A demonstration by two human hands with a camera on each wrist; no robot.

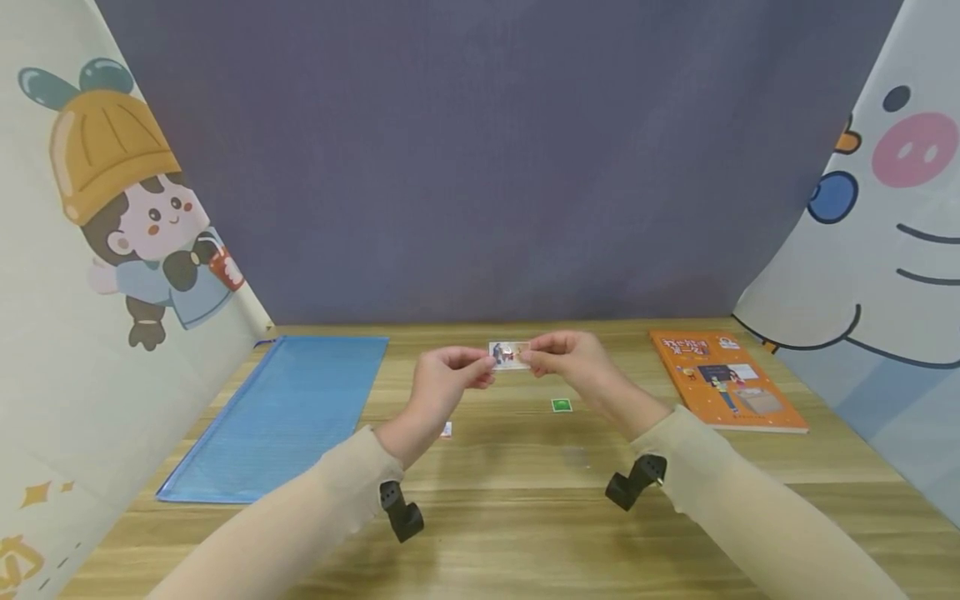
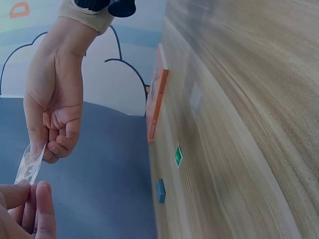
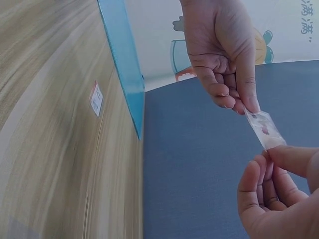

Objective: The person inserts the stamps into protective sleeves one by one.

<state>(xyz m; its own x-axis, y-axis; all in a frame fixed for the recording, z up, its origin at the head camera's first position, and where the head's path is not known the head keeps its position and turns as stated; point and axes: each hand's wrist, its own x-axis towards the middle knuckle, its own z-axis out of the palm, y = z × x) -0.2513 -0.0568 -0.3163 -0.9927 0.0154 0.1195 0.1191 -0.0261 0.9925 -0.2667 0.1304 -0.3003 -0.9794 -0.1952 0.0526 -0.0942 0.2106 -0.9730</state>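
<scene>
Hands (image 1: 510, 367) pinch small card (image 1: 509, 354) above wooden table (image 1: 525, 517); grey backdrop (image 1: 487, 167) behind.

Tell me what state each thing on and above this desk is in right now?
Small picture card: held above the table, pinched at both ends.
Left hand: pinching the card.
Right hand: pinching the card.
Orange book: closed, flat.
Blue folder: flat.
Green sticker: lying flat.

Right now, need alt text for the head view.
Both hands, left hand and right hand, pinch a small picture card above a wooden table. A blue folder lies left, an orange book right.
</scene>
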